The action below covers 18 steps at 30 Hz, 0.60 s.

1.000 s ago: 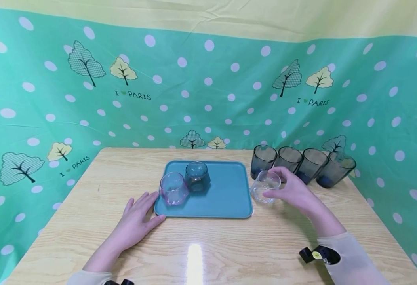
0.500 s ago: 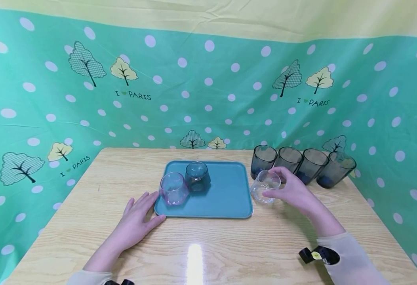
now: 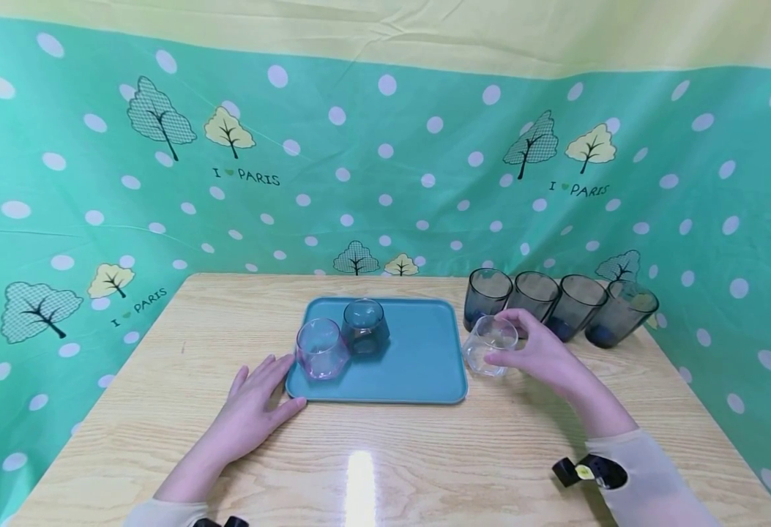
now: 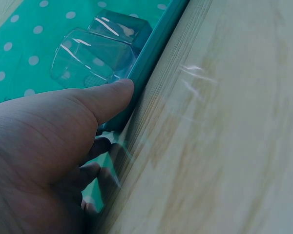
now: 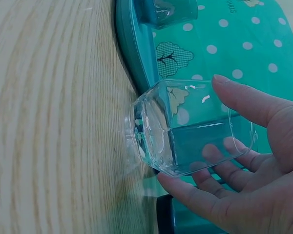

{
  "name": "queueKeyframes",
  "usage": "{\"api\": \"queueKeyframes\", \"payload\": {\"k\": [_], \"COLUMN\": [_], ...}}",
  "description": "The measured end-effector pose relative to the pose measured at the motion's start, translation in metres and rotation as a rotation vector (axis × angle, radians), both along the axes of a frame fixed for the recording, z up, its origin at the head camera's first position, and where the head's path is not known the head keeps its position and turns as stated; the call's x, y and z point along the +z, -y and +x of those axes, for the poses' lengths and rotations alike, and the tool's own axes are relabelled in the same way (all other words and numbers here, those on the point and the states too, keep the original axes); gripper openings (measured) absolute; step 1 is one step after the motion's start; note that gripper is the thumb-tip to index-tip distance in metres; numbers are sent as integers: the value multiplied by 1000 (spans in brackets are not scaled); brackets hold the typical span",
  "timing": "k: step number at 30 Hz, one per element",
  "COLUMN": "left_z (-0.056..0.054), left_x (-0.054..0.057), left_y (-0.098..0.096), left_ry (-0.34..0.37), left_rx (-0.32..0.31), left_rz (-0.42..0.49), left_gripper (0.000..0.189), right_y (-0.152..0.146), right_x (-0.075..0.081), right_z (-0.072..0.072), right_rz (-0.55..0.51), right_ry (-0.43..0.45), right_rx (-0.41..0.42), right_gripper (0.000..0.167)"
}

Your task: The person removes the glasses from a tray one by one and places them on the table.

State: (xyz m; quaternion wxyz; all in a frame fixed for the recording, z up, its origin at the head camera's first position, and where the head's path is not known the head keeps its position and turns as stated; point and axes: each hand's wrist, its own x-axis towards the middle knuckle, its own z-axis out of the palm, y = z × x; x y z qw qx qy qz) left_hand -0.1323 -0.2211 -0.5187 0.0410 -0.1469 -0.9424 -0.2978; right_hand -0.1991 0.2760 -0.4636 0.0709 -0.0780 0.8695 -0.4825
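My right hand [image 3: 539, 351] grips a clear faceted glass [image 5: 185, 126] between thumb and fingers, close to its rim. That glass stands upright on the wooden table, right beside the tray's right edge. The blue rectangular tray [image 3: 418, 366] carries two short glasses at its left end: a pinkish clear glass [image 3: 321, 355] in front and a grey-blue glass [image 3: 367, 333] just behind it. My left hand [image 3: 253, 413] rests at the tray's front left corner with its fingers extended. In the left wrist view, the thumb [image 4: 112, 97] lies against the tray's rim.
Several tall smoky tumblers stand in a row at the back right, from the leftmost tumbler [image 3: 487, 296] to the rightmost tumbler [image 3: 622, 315], just behind my right hand. A green dotted curtain [image 3: 385, 176] hangs behind the wooden table [image 3: 425, 461].
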Motion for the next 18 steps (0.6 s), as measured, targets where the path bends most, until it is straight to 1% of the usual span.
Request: {"api": "queueKeyframes", "payload": {"k": [11,18], "left_z": [0,0], "left_x": [-1,-1], "left_y": [1,1], "left_ry": [-5,-3], "left_rx": [-1,-1], "left_rz": [-2,0], "left_gripper": [82,82], "right_y": [0,0], "right_x": [0,1], "right_z": [0,0], "right_rz": [-5,1], "right_ry": [7,21], "right_rx": [21,38], "right_gripper": [83,91]}}
